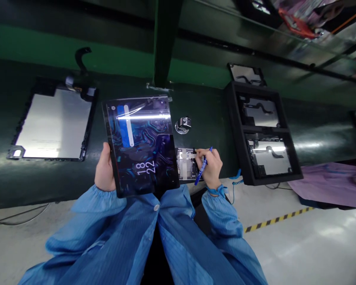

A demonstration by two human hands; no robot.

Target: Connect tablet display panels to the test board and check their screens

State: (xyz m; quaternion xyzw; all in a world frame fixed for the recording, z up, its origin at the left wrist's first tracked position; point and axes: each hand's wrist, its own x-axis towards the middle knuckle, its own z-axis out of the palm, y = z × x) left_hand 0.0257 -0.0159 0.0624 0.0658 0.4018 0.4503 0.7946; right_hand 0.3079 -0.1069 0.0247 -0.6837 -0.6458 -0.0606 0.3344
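My left hand [105,169] grips the left edge of a lit tablet screen [148,146], which shows a clock reading 18 22 and a blue slider. The thumb lies along the edge, and the other fingers are hidden behind it. To the right, partly covered by the screen, lies an opened circuit board [185,164] with pale tape strips across it. My right hand [210,166] is closed around a blue pen [202,170] and rests at the board's right edge. Its fingertips are close to the board's upper right corner; whether they also pinch something there is too small to tell.
A detached screen panel [53,122] with a silver back lies at the left, a black ribbon cable [80,59] behind it. A small metal piece [183,125] stands behind the board. The black divided tray [236,130] at the right holds more panels. A dark green post [164,43] rises at the back.
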